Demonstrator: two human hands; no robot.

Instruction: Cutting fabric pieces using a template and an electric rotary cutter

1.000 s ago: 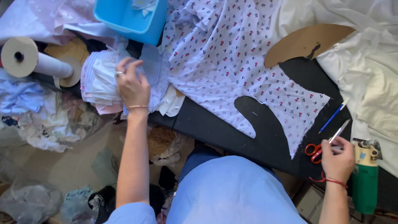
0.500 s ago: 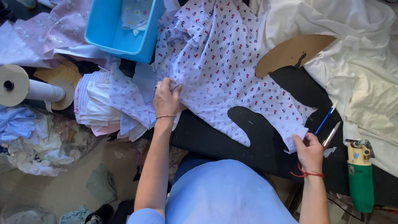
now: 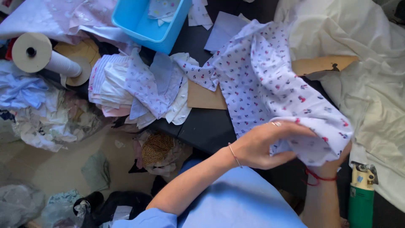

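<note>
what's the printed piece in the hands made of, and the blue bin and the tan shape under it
Printed piece: thin woven cloth, likely cotton, matte; it drapes and creases. Blue bin: smooth, slightly glossy plastic with rigid walls. Tan shape: flat, stiff, matte card, probably cardboard.

Printed fabric piece (image 3: 270,84): white cotton with small red and dark floral motifs, thin, rumpled. Gathered and lifted at its 5 o'clock end, bunched into soft folds there; the rest trails toward 11 o'clock across the dark counter (image 3: 206,126), one narrow corner reaching 9 o'clock over a tan cardboard pattern (image 3: 202,98)
</note>
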